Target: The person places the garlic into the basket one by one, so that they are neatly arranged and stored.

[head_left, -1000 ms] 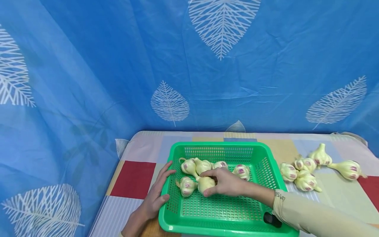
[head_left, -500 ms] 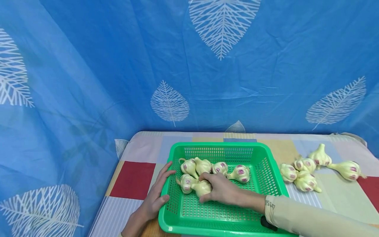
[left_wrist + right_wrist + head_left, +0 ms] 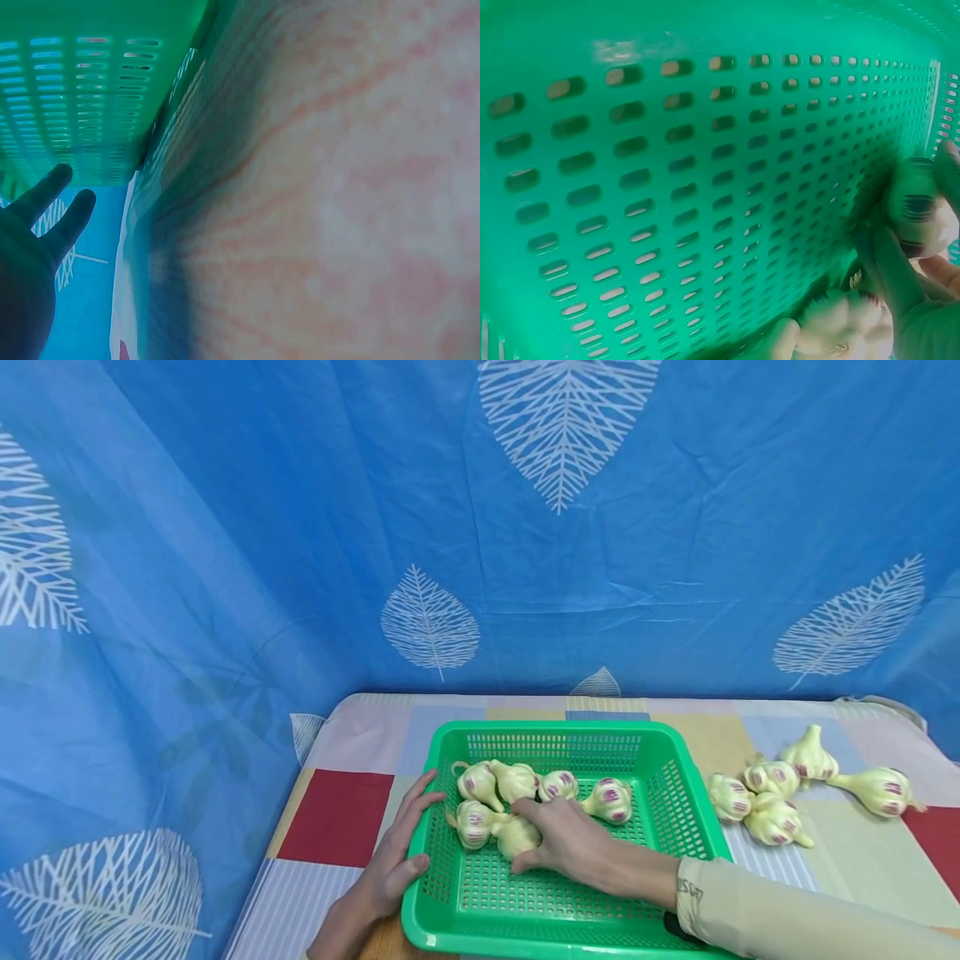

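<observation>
Six cream-white, purple-streaked garlic bulbs (image 3: 558, 786) lie in the rectangular green plastic basket (image 3: 543, 727) beneath and around my right fingers. My right hand (image 3: 570, 837) is partly closed round one of them, a plump pale bulb (image 3: 517, 839), fingers on its far side and thumb on its near side; I cannot tell whether its underside touches the basket floor. Just left of those fingertips, a streaked bulb (image 3: 474, 824) sits right against it, and the other four lie beyond my fingers. My left hand (image 3: 397, 856) is spread, its fingers nearly straight against the basket's left rim. Well to the right of my right fingers, outside the basket, five more garlic bulbs (image 3: 776, 818) lie on the multicoloured patchwork-print tablecloth (image 3: 337, 814).
</observation>
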Demonstrator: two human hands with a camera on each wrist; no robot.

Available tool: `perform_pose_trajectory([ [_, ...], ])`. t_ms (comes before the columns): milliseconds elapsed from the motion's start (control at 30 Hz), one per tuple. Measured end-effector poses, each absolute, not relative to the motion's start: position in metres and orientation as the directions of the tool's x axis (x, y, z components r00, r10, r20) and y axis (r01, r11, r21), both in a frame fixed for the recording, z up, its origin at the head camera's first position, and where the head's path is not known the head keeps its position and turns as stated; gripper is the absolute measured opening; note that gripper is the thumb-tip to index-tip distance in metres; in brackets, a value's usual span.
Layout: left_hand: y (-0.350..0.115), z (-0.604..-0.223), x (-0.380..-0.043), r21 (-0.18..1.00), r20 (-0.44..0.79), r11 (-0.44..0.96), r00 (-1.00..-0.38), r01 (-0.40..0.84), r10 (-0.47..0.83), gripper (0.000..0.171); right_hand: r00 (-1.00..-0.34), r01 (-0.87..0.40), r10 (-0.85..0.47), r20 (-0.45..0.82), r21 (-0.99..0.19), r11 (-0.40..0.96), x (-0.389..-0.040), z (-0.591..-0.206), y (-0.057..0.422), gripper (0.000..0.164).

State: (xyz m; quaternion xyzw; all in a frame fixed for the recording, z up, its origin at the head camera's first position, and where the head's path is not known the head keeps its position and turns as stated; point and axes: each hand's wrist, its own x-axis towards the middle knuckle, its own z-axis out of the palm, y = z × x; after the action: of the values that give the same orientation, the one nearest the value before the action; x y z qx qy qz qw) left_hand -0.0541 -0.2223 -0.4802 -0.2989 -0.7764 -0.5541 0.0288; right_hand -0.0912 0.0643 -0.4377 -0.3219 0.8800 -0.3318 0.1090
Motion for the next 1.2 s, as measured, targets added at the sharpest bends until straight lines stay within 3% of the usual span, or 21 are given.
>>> perform_pose_trajectory([
  [367, -0.222, -0.479, -0.053, 0.845, 0.375, 0.207, -0.822, 0.493, 0.429, 0.063, -0.791, -0.469, -0.611, -0.003, -0.639, 0.610, -0.093, -0.430, 0.068, 0.068],
  [567, -0.224, -0.477, -0.054, 0.847, 0.370, 0.208, -0.823, 0.489, 0.431, 0.062, -0.813, -0.486, -0.582, 0.022, -0.575, 0.658, -0.093, -0.420, 0.071, 0.067],
  [933, -0.226, -0.475, -0.055, 0.851, 0.376, 0.188, -0.818, 0.491, 0.435, 0.063, -0.794, -0.529, -0.608, 0.013, -0.510, 0.679, -0.099, -0.387, 0.079, 0.056],
  [1100, -0.225, -0.473, -0.056, 0.855, 0.366, 0.190, -0.822, 0.482, 0.436, 0.062, -0.760, -0.582, -0.644, 0.085, -0.530, 0.617, -0.107, -0.365, 0.087, 0.041],
  [1200, -0.225, -0.473, -0.056, 0.856, 0.361, 0.194, -0.822, 0.480, 0.441, 0.062, -0.727, -0.630, -0.676, 0.123, -0.511, 0.585, -0.110, -0.354, 0.094, 0.044],
])
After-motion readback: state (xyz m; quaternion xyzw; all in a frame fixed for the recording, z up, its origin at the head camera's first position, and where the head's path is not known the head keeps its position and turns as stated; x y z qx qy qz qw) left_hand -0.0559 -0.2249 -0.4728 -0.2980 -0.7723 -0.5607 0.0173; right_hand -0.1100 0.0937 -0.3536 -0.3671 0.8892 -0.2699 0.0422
